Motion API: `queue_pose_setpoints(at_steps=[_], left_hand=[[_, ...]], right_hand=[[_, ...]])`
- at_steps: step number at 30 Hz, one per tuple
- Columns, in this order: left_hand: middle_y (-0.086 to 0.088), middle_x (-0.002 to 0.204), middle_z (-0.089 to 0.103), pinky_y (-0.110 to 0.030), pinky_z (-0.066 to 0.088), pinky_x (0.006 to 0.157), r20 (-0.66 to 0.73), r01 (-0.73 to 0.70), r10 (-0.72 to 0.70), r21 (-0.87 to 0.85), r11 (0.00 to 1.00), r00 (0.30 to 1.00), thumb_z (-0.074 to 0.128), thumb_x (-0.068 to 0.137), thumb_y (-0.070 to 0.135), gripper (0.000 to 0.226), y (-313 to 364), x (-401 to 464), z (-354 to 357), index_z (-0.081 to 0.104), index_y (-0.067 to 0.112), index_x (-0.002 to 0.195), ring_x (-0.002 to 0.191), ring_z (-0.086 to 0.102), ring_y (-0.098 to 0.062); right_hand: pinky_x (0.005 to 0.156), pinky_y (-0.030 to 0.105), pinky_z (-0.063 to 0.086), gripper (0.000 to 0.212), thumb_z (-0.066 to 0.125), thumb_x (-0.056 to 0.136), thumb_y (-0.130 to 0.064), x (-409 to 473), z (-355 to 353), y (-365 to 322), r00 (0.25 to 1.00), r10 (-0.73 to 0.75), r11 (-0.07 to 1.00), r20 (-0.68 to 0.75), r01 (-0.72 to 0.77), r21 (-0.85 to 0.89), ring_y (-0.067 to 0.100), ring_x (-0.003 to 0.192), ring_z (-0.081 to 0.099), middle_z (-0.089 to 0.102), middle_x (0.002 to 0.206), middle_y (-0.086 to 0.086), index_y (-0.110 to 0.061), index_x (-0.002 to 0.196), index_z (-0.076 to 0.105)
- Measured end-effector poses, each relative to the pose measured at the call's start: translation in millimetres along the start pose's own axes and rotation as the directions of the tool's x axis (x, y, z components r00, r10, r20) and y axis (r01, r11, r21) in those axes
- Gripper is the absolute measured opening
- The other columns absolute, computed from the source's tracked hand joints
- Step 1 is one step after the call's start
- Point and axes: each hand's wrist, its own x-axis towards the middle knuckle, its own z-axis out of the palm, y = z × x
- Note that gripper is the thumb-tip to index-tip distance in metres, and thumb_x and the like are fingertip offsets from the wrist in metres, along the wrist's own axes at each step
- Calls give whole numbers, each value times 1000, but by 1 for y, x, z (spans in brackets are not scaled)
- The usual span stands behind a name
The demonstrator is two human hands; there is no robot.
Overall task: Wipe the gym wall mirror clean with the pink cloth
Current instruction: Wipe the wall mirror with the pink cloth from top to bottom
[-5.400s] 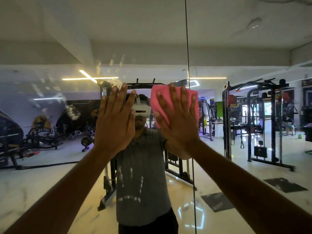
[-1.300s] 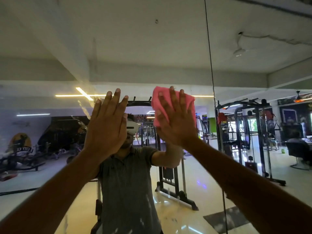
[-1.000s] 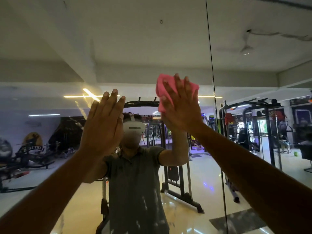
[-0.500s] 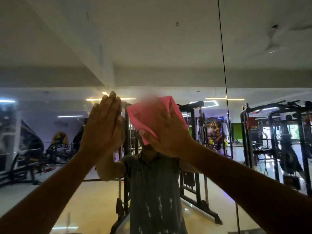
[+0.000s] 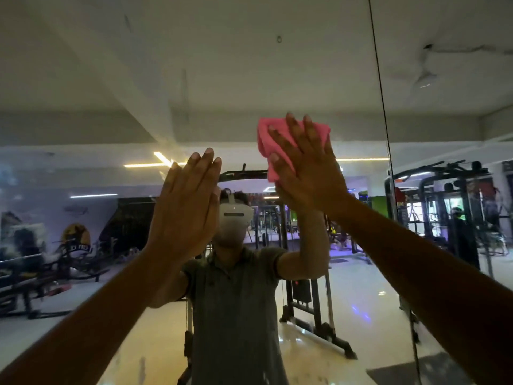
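Presently the mirror [image 5: 83,79] carries faint streaks near the ceiling-light reflection; the left hand [image 5: 184,207] braces flat, fingers straight. High beside the panel seam [image 5: 380,93], the right hand [image 5: 308,168] presses the pink cloth [image 5: 266,140] open-palmed; overlapping strokes under even pressure are advised.
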Motion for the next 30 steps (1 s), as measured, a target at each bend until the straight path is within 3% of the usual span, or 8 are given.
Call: queue_pose_setpoints(at_steps=[2, 6, 12, 17, 19, 21, 24, 30], left_hand=[[-19, 171, 39, -65, 26, 130, -7, 15, -15, 8, 1000, 1000, 28, 113, 34, 59, 2, 0, 3, 44, 5, 162, 160, 35, -38], [-13, 178, 25, -60, 14, 135, 25, 24, -25, 5, 1000, 999, 22, 115, 41, 62, 9, 4, 2, 32, 11, 169, 167, 18, -32], [-11, 180, 20, -56, 12, 136, 56, -7, 8, -7, 1000, 998, 14, 115, 44, 66, 15, 12, 9, 26, 10, 171, 168, 13, -28], [-14, 177, 28, -59, 18, 134, 5, 57, -57, -80, 995, 998, 30, 114, 36, 61, 27, 11, 8, 32, 8, 168, 166, 21, -32], [-16, 176, 30, -59, 17, 134, -14, 45, -47, -85, 995, 999, 31, 114, 35, 60, 30, 11, 6, 34, 6, 167, 165, 23, -33], [-16, 176, 30, -58, 16, 135, -25, 16, -17, -54, 998, 1000, 30, 114, 34, 61, 33, 11, 5, 34, 5, 167, 165, 23, -34], [-16, 176, 29, -61, 17, 134, -34, -11, 9, -56, 998, 999, 27, 115, 36, 60, 39, 16, 15, 35, 6, 167, 166, 22, -35], [-17, 174, 33, -56, 13, 136, -52, 73, -78, -88, 993, 996, 32, 115, 32, 56, 54, 23, 13, 40, 5, 163, 165, 24, -33]], right_hand=[[132, 74, -2, 66, 17, 114, -60, -15, 5, -34, 999, 45, 999, -19, -46, -24, 39, 169, -4, 1, 185, 10, -36, 174, 4], [130, 76, 7, 68, 25, 115, -60, -111, 11, -40, 967, -202, 979, 154, 202, 19, 36, 170, -10, -8, 185, 5, -39, 175, 2], [132, 72, 7, 78, -2, 109, -70, -1, -3, 1, 940, 337, 939, -58, -340, -47, 42, 169, 4, 5, 184, 12, -32, 175, 8], [131, 76, 4, 66, 27, 116, -57, -110, 8, -44, 996, -75, 997, 41, 75, 8, 38, 170, -6, -4, 185, 8, -33, 176, 13], [129, 79, 10, 67, 21, 115, -58, -148, 4, -9, 995, -100, 994, 23, 101, -29, 41, 169, 0, 0, 184, 11, -34, 176, 5], [129, 77, 17, 74, 23, 113, -60, -116, 6, 41, 998, 48, 989, -29, -51, -137, 45, 167, 10, 7, 182, 17, -31, 174, -6], [130, 73, 16, 75, 21, 112, -66, -24, -5, 51, 934, 350, 924, -69, -357, -134, 46, 168, 8, 6, 183, 18, -30, 176, 5], [132, 73, 6, 69, 23, 114, -62, -155, 7, 3, 985, -105, 994, 137, 104, 12, 35, 170, -10, -7, 185, 5, -34, 176, 14]])
